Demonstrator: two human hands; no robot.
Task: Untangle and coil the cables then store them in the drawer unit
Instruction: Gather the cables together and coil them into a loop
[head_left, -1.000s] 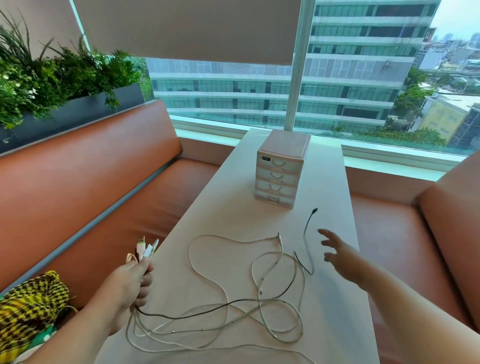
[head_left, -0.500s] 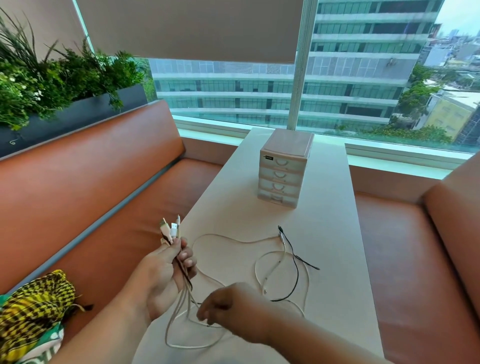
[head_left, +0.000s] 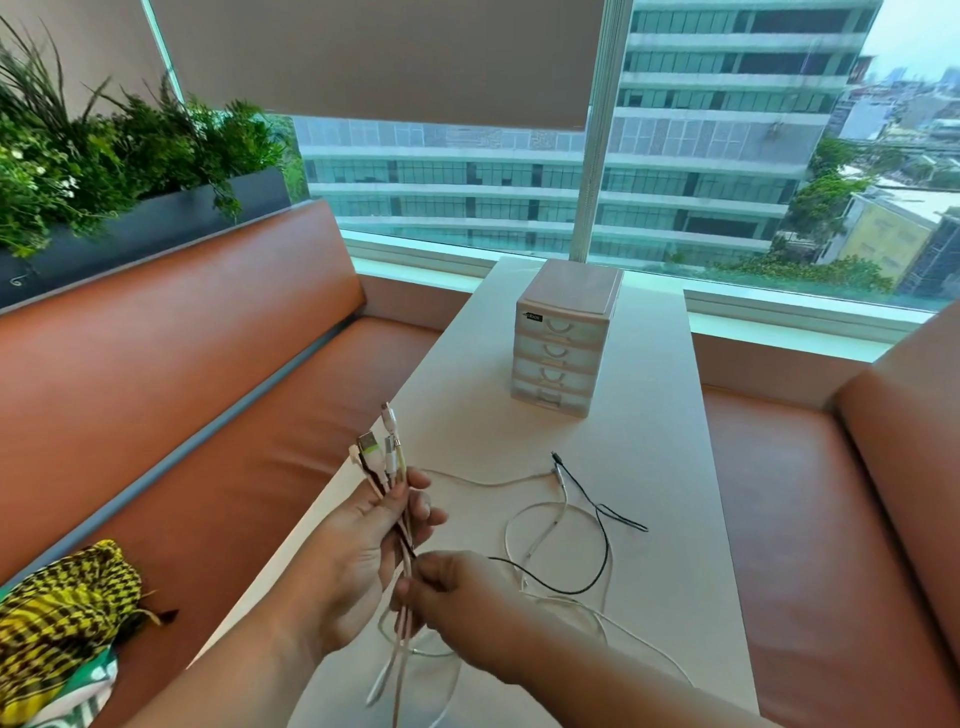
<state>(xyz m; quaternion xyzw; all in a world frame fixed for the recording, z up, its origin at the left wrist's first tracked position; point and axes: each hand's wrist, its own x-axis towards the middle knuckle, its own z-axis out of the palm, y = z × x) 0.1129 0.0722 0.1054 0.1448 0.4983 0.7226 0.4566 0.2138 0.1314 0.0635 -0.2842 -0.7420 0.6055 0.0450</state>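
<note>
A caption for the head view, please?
Left hand holds the cable ends; right hand pinches the cables below, drawer unit behind.

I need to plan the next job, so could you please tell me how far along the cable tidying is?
Early days. Done: the plug ends are gathered in the left hand. In hand: the right hand pinches the strands just below. Left: white cables and a black cable lie in loose crossing loops on the table, nothing is coiled, and the drawer unit looks shut.
</note>
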